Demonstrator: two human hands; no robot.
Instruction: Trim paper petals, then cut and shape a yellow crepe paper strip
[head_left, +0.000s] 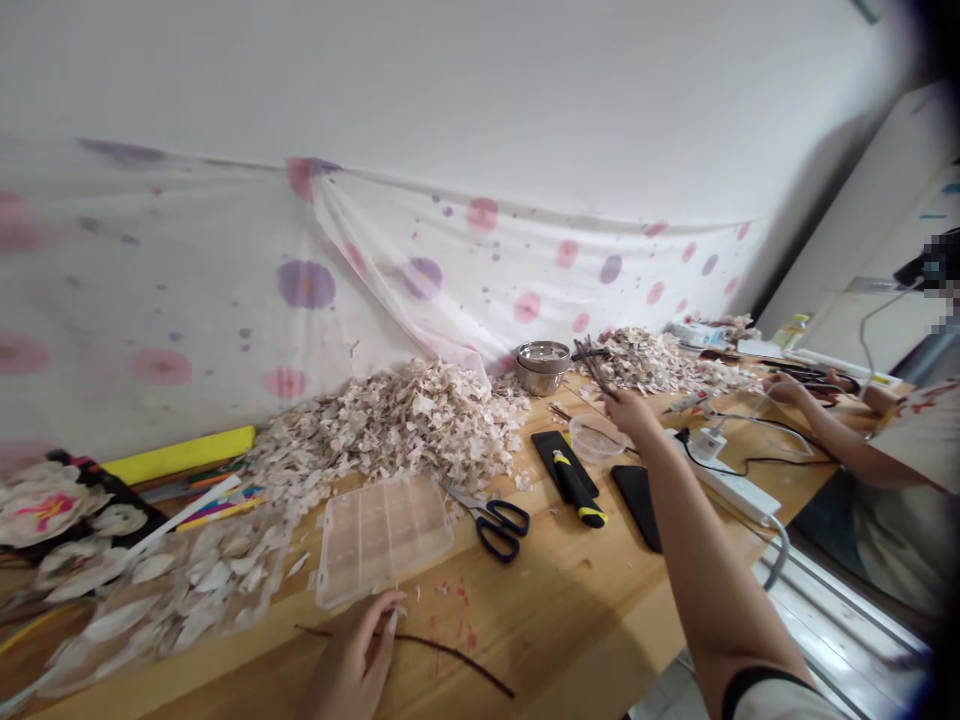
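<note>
My left hand [358, 655] rests at the table's near edge, fingers curled onto a thin dark wire stem [450, 650] that lies across the wood. My right hand [628, 412] is stretched far forward and is closed on a bundle of dark thin sticks [592, 368], held beside a stack of steel bowls [543, 366]. A clear plastic compartment box [382, 538] lies just beyond my left hand. Black-handled scissors [495, 522] lie to its right.
A big heap of pale petal-like flakes [397, 425] fills the table's middle, with another heap [652, 362] farther right. A black-and-yellow knife [576, 488], a dark phone [639, 500], a small clear dish [596, 440] and a white power strip [739, 490] lie near. Another person's arm [832, 425] reaches in at right.
</note>
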